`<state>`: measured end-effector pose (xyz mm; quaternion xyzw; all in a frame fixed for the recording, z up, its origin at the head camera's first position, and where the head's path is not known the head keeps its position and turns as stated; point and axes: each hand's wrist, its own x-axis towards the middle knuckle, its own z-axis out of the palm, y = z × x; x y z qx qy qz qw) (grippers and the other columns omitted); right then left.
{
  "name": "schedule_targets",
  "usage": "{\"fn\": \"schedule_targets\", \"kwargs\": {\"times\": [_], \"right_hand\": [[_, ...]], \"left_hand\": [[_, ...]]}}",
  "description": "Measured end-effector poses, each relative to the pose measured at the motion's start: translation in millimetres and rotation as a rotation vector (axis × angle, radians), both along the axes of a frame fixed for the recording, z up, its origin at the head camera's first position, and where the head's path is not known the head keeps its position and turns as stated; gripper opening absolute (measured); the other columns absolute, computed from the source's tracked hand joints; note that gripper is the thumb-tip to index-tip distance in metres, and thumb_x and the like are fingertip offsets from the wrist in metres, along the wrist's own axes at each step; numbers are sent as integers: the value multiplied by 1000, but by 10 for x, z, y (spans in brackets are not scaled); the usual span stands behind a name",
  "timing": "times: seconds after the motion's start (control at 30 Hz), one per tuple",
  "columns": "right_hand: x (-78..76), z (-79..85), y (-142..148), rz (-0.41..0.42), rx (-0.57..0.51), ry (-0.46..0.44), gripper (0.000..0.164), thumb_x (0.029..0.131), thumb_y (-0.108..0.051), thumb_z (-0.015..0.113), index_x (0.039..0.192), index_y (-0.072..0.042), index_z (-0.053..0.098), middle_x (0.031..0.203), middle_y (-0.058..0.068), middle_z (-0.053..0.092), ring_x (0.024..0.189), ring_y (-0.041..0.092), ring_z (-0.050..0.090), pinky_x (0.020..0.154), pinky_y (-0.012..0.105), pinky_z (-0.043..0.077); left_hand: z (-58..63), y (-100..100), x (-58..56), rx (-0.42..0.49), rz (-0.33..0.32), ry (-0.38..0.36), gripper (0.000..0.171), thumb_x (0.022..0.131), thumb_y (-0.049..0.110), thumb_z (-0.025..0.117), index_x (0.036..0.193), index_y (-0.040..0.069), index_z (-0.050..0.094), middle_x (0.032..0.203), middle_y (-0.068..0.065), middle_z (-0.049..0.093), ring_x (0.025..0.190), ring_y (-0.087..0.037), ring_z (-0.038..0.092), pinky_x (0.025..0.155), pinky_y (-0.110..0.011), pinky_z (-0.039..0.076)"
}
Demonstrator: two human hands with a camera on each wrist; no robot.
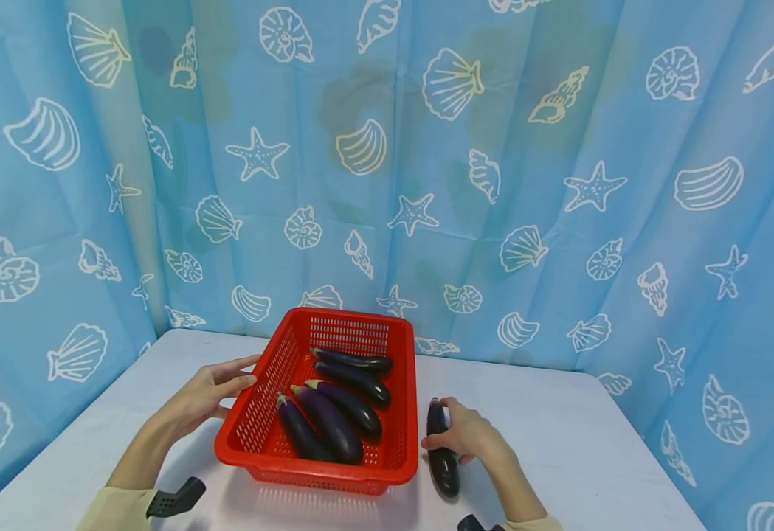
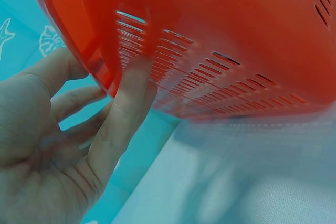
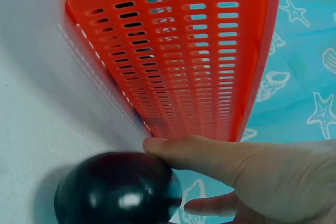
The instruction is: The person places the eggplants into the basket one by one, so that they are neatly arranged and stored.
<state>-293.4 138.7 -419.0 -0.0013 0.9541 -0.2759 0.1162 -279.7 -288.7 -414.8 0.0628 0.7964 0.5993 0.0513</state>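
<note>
A red plastic basket point(image 1: 323, 472) with slotted walls stands on the white table, several dark purple eggplants point(image 1: 330, 424) lying inside it. At its left side my left hand point(image 1: 204, 394) holds the rim, with fingers on both sides of it; in the left wrist view one digit lies against the slotted outer wall point(image 2: 210, 77). To the right of the basket, a single eggplant point(image 1: 444, 472) lies lengthwise on the table. My right hand point(image 1: 469, 435) grips it from above near its stem end, thumb on the side facing the basket. The right wrist view shows its rounded, glossy end point(image 3: 115, 192) close up.
A white cloth covers the table point(image 1: 559, 442). Behind and along both sides hangs a blue curtain point(image 1: 387, 184) printed with white shells and starfish. Dark straps point(image 1: 177, 498) sit near the wrists at the bottom of the head view.
</note>
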Motion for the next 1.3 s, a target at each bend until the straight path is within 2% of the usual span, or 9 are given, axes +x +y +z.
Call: {"fn": "schedule_targets", "kwargs": {"times": [0.17, 0.43, 0.7, 1.3], "right_hand": [[16, 41, 49, 19, 22, -2, 82, 74, -26, 85, 141, -2, 45, 117, 22, 62, 82, 24, 61, 59, 36, 60], [36, 83, 168, 65, 46, 4, 65, 75, -24, 84, 125, 7, 57, 99, 15, 65, 76, 20, 63, 66, 37, 61], [41, 87, 258, 39, 5, -33, 57, 76, -26, 83, 116, 6, 59, 93, 12, 62, 76, 20, 61, 68, 38, 61], [5, 96, 417, 23, 36, -4, 55, 76, -25, 82, 115, 7, 61, 95, 12, 67, 79, 21, 64, 69, 41, 61]], "left_hand": [[4, 2, 2, 0, -1, 2, 72, 93, 38, 65, 153, 14, 34, 142, -24, 53, 110, -26, 66, 79, -49, 60], [11, 0, 14, -15, 1, -1, 71, 93, 39, 64, 154, 15, 34, 142, -23, 53, 110, -25, 66, 80, -48, 60], [3, -6, 4, -14, -4, 5, 71, 94, 39, 64, 154, 15, 33, 141, -23, 54, 110, -25, 66, 79, -48, 60], [-8, -10, -3, 0, -7, 5, 71, 94, 38, 64, 153, 15, 34, 141, -23, 54, 109, -24, 66, 79, -48, 60]]}}
